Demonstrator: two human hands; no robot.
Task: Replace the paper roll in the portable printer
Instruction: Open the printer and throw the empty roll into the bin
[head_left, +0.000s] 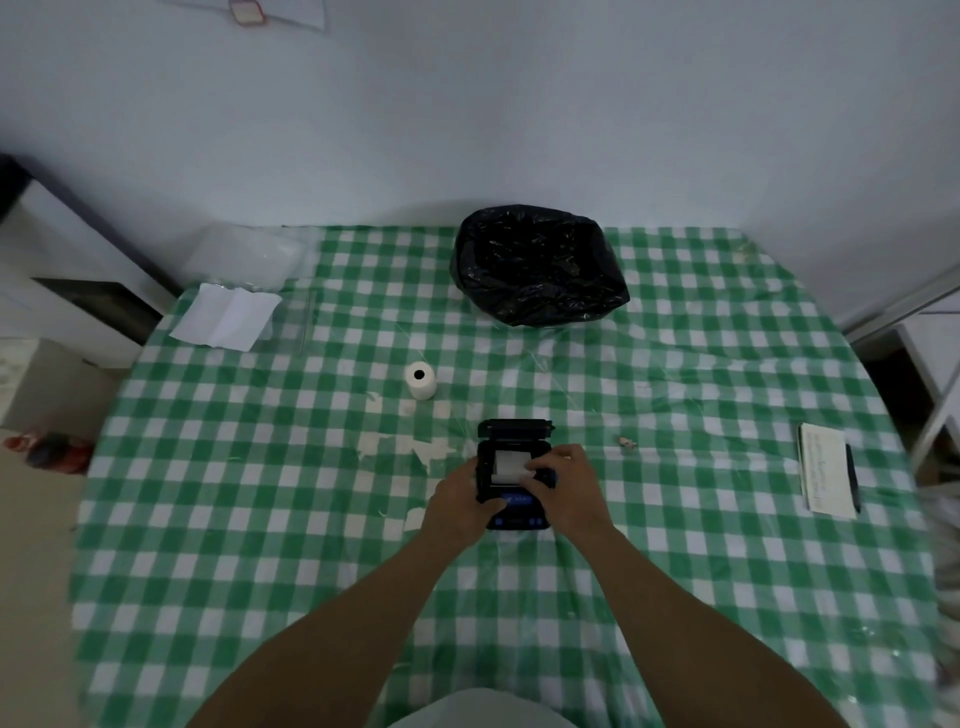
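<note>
Head view looks down on two bare forearms reaching forward over a green-and-white checked tablecloth (260, 545). Between the two hands sits the portable printer (514, 475), black with a blue panel at its near end, its lid (515, 428) swung open on the far side.

Left hand (460, 501) is clamped on the printer's left edge, thumb lying across the near front by the blue panel, fingers wrapped around the side. Right hand (563, 480) rests over the printer's right side, its fingers curled together and reaching into the open paper bay, where they touch the white paper roll (509, 464) seated inside; whether they actually pinch it cannot be told. That roll lies just left of the right fingertips and just beyond the left thumb.

Beyond the left hand, well apart from it and to the far left of the printer, a second paper roll (421, 380) stands upright on its end on the cloth. Right of the right hand, near it, lies a small pale scrap (627, 442). Far out to the right lies a white notepad (826, 475) with a dark pen (852, 478) along its right edge.

Farther still, straight ahead of the hands, a bin lined with a black plastic bag (537, 265) stands by the wall; its contents cannot be made out. Away to the far left lies a folded white sheet (226, 322) beside clear plastic packaging (249, 257).
</note>
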